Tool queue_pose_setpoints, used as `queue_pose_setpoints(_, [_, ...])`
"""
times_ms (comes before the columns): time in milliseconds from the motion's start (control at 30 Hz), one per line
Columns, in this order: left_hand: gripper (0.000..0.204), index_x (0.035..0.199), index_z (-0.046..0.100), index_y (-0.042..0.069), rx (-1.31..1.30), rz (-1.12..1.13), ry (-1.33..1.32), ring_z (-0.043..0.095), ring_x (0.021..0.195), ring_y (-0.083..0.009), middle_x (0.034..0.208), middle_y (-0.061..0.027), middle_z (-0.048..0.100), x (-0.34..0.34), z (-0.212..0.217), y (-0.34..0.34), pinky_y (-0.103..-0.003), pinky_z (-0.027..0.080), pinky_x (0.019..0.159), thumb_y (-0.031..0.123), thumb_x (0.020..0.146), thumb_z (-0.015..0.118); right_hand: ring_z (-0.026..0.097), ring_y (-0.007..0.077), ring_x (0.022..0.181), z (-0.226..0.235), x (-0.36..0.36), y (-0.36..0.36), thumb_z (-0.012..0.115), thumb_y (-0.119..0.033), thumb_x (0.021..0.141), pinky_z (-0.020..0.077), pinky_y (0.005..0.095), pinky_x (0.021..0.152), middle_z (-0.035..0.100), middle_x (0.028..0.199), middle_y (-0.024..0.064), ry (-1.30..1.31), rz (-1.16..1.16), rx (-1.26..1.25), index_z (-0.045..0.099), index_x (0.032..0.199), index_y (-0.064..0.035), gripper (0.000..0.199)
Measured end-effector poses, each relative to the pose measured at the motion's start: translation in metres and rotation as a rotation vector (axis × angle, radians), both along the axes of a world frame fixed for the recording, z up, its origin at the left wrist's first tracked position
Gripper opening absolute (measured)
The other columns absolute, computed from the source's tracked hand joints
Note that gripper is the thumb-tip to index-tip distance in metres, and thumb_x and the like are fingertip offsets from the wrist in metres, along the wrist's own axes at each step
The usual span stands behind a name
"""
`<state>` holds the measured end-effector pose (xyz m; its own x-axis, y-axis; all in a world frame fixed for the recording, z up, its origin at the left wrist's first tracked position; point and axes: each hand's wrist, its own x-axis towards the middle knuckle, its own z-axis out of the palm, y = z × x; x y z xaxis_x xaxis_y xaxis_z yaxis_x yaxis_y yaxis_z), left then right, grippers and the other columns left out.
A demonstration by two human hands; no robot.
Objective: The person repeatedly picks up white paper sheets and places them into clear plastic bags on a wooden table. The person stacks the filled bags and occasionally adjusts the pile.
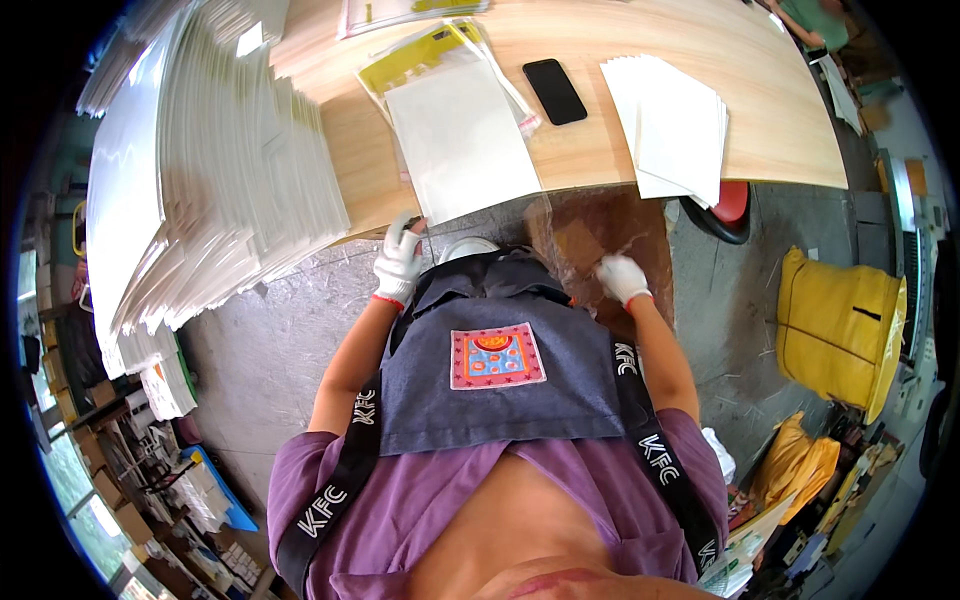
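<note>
A white sheet (463, 140) lies on the table in front of me, over a clear plastic bag with yellow print (420, 58). My left hand (398, 264), in a white glove with a red cuff, is at the sheet's near left corner. Its fingers are partly spread, and whether they touch the corner cannot be told. My right hand (622, 278), gloved alike, is lower right of the sheet, past the table edge. Its fingers are curled, with clear film (548, 228) close to them; what they hold is too blurred to make out.
A tall fanned stack of white sheets (235, 170) fills the table's left side. A black phone (555, 91) and loose white sheets (680, 128) lie to the right on the wooden table (780, 130). A red-and-black stool (733, 205) and yellow bundle (835, 330) stand right.
</note>
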<state>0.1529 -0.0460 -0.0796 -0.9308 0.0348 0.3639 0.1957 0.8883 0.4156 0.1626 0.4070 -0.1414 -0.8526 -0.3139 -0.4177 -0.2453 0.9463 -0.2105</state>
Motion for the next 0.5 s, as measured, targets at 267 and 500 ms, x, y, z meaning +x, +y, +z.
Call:
queue_pose_setpoints(267, [0.012,0.082,0.065,0.009,0.039,-0.205,0.078,0.058,0.072,-0.0261,0.086,-0.008,0.061,-0.02,0.01,0.006,-0.035,0.048,0.062,0.009,0.071,0.07,0.053,0.0255,0.097,0.115,-0.091,-0.141,0.068,-0.028,0.067,0.0419,0.0391,0.081,0.057,0.1,0.0062,0.612,0.205,-0.402,0.057,0.095,-0.0126,0.034])
queue_pose_setpoints(500, [0.023,0.099,0.053,0.004,1.338,0.444,-0.347,0.053,0.069,-0.0113,0.076,-0.0003,0.055,-0.004,-0.011,0.013,-0.026,0.046,0.064,0.005,0.079,0.065,0.059,0.0336,0.074,0.089,-0.096,-0.164,0.055,-0.029,0.079,0.045,0.045,0.067,0.061,0.08,0.014,0.477,-0.283,-0.399,0.056,0.079,-0.0082,0.021])
